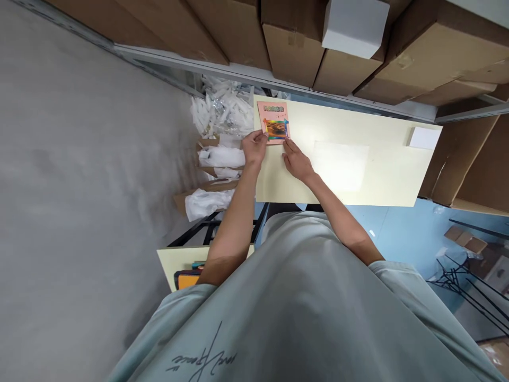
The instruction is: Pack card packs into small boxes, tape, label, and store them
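A pink booklet or card [274, 110] with dark lettering and a shiny rainbow-framed picture lies at the left end of the pale yellow table [389, 183]. My left hand [255, 147] pinches its lower left corner, thumb on top. At the lower right corner, the stretched fingertips of my right hand [298, 161] touch the edge, with the thumb held apart from them. A white rectangular sheet [341, 165] lies flat on the table to the right of my right hand.
A small white box [423, 138] stands at the table's right end. Cardboard boxes [294, 53] fill a shelf above the far edge. Left of the table are white plastic-wrapped items [220, 156]. A large open carton [473, 164] is at the right.
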The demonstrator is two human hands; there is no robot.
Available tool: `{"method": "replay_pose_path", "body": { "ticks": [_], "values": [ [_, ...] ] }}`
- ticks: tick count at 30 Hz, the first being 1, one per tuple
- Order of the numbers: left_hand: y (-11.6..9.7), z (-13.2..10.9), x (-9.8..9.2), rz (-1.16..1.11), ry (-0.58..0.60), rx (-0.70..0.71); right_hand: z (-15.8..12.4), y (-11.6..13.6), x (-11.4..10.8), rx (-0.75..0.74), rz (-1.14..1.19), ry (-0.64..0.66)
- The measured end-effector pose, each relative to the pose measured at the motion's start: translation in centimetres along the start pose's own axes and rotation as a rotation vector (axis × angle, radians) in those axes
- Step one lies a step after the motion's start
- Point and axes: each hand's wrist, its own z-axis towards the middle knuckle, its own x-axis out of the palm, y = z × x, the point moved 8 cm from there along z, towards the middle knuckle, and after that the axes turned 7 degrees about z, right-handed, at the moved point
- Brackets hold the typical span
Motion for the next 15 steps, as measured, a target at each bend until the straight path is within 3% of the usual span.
{"method": "replay_pose_path", "body": {
  "ticks": [3, 7, 11, 15],
  "values": [
    [-1.4, -1.0, 0.0, -0.018, 0.081, -0.023, -0.6, -1.0, -1.3, 0.027, 0.19, -0.113],
    [-3.3, -5.8, 1.6, -0.092, 0.308, -0.021, -3.9, -4.1, -5.2, 0.085, 0.487, -0.37],
    [-3.9, -12.3, 5.2, -0.083, 0.478, -0.012, -10.4, -7.5, -8.4, 0.132, 0.635, -0.485],
    [-2.7, -16.9, 9.7, 0.061, 0.489, -0.032, -16.4, -11.7, -10.0, 0.274, 0.542, -0.513]
  ]
}}
